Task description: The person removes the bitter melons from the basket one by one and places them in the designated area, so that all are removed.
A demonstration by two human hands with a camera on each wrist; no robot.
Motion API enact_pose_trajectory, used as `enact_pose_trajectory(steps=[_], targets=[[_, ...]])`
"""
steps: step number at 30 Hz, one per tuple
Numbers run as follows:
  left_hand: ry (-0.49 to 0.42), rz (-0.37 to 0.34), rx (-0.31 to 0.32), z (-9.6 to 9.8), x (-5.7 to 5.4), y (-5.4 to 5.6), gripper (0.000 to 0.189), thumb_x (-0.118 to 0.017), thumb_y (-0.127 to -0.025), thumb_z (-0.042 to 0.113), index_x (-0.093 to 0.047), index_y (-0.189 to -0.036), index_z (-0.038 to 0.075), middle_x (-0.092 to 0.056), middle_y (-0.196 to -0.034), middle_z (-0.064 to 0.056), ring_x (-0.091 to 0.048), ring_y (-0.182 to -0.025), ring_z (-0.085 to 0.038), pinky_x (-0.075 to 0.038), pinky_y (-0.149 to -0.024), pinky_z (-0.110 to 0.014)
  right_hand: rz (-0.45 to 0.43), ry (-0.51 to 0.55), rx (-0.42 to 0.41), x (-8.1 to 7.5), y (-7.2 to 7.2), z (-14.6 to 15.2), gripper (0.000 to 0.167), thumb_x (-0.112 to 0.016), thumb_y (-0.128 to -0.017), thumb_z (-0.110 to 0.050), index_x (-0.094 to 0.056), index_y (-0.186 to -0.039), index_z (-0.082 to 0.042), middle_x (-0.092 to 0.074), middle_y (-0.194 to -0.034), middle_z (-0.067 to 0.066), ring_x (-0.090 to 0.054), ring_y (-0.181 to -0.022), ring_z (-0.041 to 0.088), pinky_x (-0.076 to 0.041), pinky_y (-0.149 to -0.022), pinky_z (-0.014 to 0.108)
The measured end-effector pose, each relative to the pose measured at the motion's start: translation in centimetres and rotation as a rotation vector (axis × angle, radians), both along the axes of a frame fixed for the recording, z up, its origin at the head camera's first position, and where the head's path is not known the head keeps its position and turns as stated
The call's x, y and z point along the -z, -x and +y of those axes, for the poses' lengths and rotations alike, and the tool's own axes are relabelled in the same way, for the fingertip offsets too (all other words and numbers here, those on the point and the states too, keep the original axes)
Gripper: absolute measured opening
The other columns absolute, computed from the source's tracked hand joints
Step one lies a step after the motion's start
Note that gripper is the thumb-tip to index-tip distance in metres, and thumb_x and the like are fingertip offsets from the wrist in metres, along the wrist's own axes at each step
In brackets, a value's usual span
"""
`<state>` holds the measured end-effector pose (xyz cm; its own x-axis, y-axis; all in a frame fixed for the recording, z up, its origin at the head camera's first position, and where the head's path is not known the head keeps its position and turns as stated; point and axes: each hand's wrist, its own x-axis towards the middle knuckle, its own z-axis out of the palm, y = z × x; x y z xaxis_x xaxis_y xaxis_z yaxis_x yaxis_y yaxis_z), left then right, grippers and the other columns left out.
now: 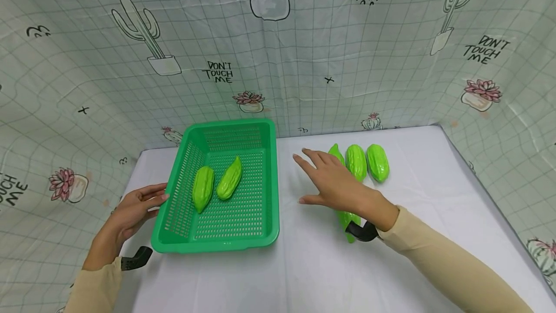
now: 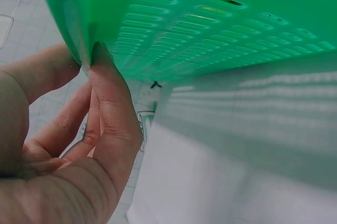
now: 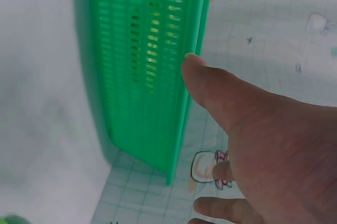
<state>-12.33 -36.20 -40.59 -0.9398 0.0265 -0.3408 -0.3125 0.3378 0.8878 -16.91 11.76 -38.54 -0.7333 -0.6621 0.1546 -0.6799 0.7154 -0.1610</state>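
In the head view, a green plastic basket point(image 1: 217, 245) with slotted walls stands on the white table. Inside lie two bright green bitter gourds, one ridged and upright in view point(image 1: 203, 188), the other slanted point(image 1: 230, 178). My left hand point(image 1: 135, 210) pinches the basket's left rim between thumb and fingers, as the left wrist view confirms. To the right of the basket, my right hand point(image 1: 332, 182) hovers with fingers spread and holds nothing. It partly covers bitter gourds on the table, one point(image 1: 335, 150) beyond the fingers and one point(image 1: 349, 221) below the wrist.
Two more bitter gourds, a nearer one point(image 1: 356, 161) and a farther right one point(image 1: 378, 163), lie behind my right forearm. A grid-patterned cloth point(image 1: 304, 52) with cactus drawings rises behind and beside the white table point(image 1: 243, 279).
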Motion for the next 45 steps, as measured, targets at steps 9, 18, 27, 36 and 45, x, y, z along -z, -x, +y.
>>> enact_pose_trajectory(steps=[9,18,27,36,45], targets=[[-0.014,-0.003,-0.006,0.0,0.0,0.0,0.063,-0.061,-0.11,0.016,-0.033,-0.159,-0.013,-0.064,-0.106,0.021,-0.068,-0.09,0.0,-0.056,-0.079,-0.021,0.007,-0.033,-0.019,-0.6,0.3,-2.4,0.101,-0.085,-0.088,-0.053,-0.039,-0.162,-0.002,-0.04,-0.162,0.025,-0.042,-0.146,0.044,-0.036,-0.119,0.059],[-0.016,-0.006,-0.007,0.0,0.0,0.0,0.065,-0.062,-0.109,0.018,-0.033,-0.159,-0.012,-0.064,-0.107,0.022,-0.068,-0.091,0.0,-0.056,-0.081,-0.022,-0.016,-0.085,-0.028,-1.0,1.0,-5.1,0.102,-0.082,-0.089,-0.057,-0.037,-0.163,-0.003,-0.037,-0.165,0.024,-0.04,-0.15,0.042,-0.032,-0.123,0.055],[-0.031,-0.006,-0.004,-0.2,0.1,0.0,0.064,-0.062,-0.109,0.016,-0.033,-0.159,-0.012,-0.064,-0.106,0.022,-0.068,-0.091,0.0,-0.056,-0.08,-0.021,-0.079,-0.111,-0.039,-1.9,1.8,-8.0,0.102,-0.08,-0.09,-0.057,-0.035,-0.164,-0.003,-0.033,-0.167,0.026,-0.036,-0.152,0.043,-0.03,-0.124,0.057],[-0.036,-0.011,-0.009,-0.2,0.1,0.0,0.063,-0.061,-0.11,0.016,-0.033,-0.16,-0.011,-0.062,-0.109,0.021,-0.067,-0.092,0.001,-0.055,-0.081,-0.021,-0.136,-0.142,-0.047,-2.4,2.6,-10.7,0.104,-0.08,-0.092,-0.056,-0.029,-0.167,-0.005,-0.028,-0.169,0.026,-0.032,-0.153,0.045,-0.028,-0.124,0.059],[-0.024,0.003,0.004,-0.2,0.1,0.0,0.063,-0.06,-0.11,0.016,-0.032,-0.159,-0.012,-0.059,-0.113,0.019,-0.065,-0.093,0.001,-0.055,-0.082,-0.021,-0.173,-0.187,-0.031,-2.3,3.2,-13.3,0.104,-0.079,-0.092,-0.058,-0.028,-0.167,-0.007,-0.027,-0.17,0.023,-0.03,-0.155,0.042,-0.027,-0.126,0.056]])
